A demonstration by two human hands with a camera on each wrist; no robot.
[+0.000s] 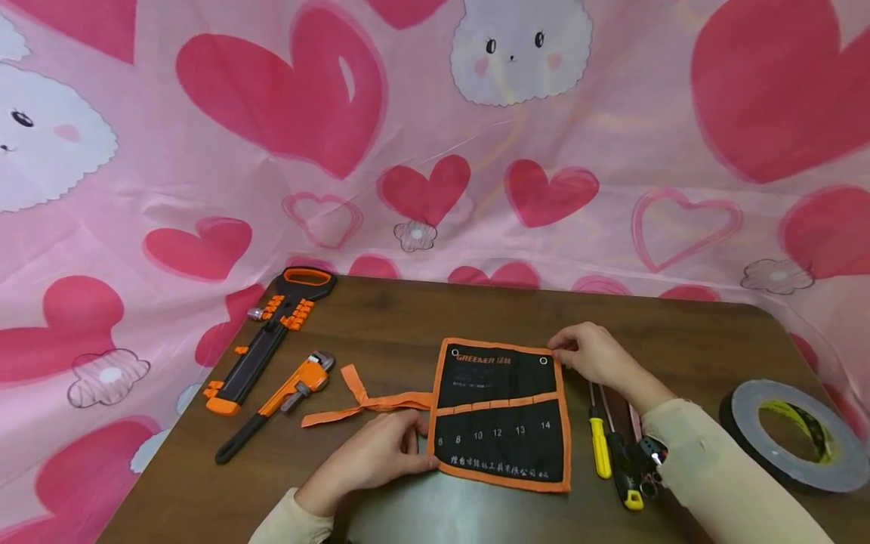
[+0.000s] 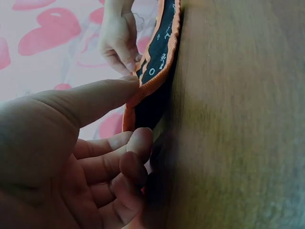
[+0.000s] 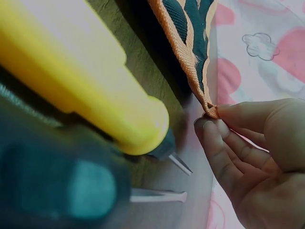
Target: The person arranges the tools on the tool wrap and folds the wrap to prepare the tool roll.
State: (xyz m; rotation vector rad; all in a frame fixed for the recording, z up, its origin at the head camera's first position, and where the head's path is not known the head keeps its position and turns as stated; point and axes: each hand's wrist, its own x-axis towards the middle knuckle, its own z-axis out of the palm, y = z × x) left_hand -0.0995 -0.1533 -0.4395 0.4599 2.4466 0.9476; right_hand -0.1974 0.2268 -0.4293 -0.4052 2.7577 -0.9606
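A black fabric tool pouch (image 1: 499,415) with orange edging and numbered pockets lies flat-side up at mid-table in the head view, its orange tie straps (image 1: 367,402) trailing left. My left hand (image 1: 377,451) pinches its lower left corner; in the left wrist view the thumb (image 2: 102,95) presses on the orange edge with curled fingers beneath. At the upper right corner my right hand (image 1: 598,359) pinches the edging between thumb and fingertips, seen close in the right wrist view (image 3: 257,143). The pouch's edge bows slightly up between the two hands.
Right of the pouch lie a yellow screwdriver (image 1: 600,446) and a black-and-yellow one (image 1: 624,472), partly under the right forearm. A large tape roll (image 1: 748,423) sits at far right. On the left are an orange pipe wrench (image 1: 279,404) and a black-orange tool holder (image 1: 261,355).
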